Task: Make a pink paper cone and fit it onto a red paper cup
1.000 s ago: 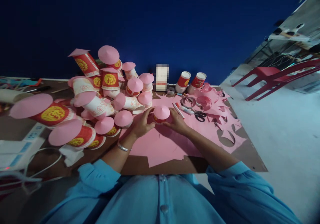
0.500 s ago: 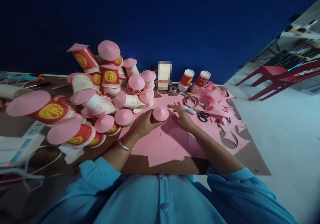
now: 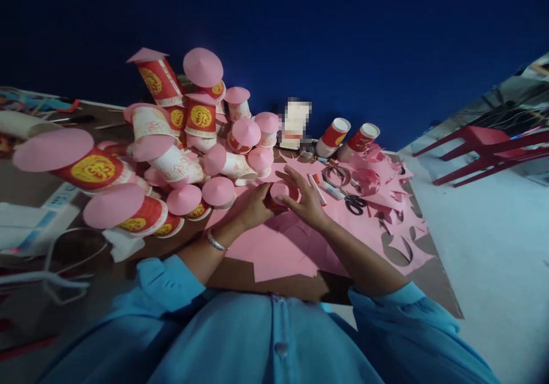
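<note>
A red paper cup topped by a pink paper cone (image 3: 279, 191) is upright over pink sheets at the centre. My left hand (image 3: 257, 206) wraps round the cup from its left side. Over the cone and the cup's right side lies my right hand (image 3: 302, 196), its thumb on the cone and its fingers spread and slightly curved. Pink paper sheets (image 3: 274, 252) lie beneath both hands. A red-and-white marker (image 3: 316, 190) is just right of my right hand.
Many cups with pink cones (image 3: 201, 120) are piled at the left. Two cups (image 3: 333, 137) stand at the back, near black scissors (image 3: 354, 203), a tape roll (image 3: 337, 175) and pink scraps (image 3: 373, 178). A red stool (image 3: 484, 144) stands right; a white box (image 3: 34, 230) lies left.
My right hand has moved left from beside the cup onto its cone. My left hand still holds the cup. The camera view has tilted and shifted slightly.
</note>
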Demonstrator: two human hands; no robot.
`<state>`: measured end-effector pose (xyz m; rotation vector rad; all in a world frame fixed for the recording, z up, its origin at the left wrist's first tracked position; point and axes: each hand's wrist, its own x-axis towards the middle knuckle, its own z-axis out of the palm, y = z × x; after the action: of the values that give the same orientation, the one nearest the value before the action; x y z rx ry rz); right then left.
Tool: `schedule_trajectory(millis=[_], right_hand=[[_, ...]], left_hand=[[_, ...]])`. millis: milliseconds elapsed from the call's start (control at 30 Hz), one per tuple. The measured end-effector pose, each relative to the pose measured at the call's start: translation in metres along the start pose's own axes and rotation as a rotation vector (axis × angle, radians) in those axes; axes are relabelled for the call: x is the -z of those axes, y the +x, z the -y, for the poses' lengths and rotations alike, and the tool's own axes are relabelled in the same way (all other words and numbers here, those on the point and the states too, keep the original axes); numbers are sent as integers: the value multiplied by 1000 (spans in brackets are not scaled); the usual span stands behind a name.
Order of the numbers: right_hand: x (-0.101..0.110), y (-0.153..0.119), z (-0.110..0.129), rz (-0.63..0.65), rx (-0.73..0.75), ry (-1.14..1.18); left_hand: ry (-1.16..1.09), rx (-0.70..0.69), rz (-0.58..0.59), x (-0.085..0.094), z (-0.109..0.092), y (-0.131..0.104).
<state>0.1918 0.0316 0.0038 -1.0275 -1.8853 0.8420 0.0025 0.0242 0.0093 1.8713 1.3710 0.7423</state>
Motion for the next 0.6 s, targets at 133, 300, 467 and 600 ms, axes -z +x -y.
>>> schedule_trajectory(millis=[133, 300, 467, 600], right_hand=[[-2, -1, 0, 22, -31, 16], [-4, -2, 3, 13, -15, -35], [-4, -1, 2, 15, -6, -66], [-4, -2, -1, 25, 7, -70]], left_hand=[[29, -14, -25, -4, 7, 1], [17, -58, -51, -9, 15, 1], [-9, -59, -67, -11, 17, 2], [27, -49, -44, -7, 13, 1]])
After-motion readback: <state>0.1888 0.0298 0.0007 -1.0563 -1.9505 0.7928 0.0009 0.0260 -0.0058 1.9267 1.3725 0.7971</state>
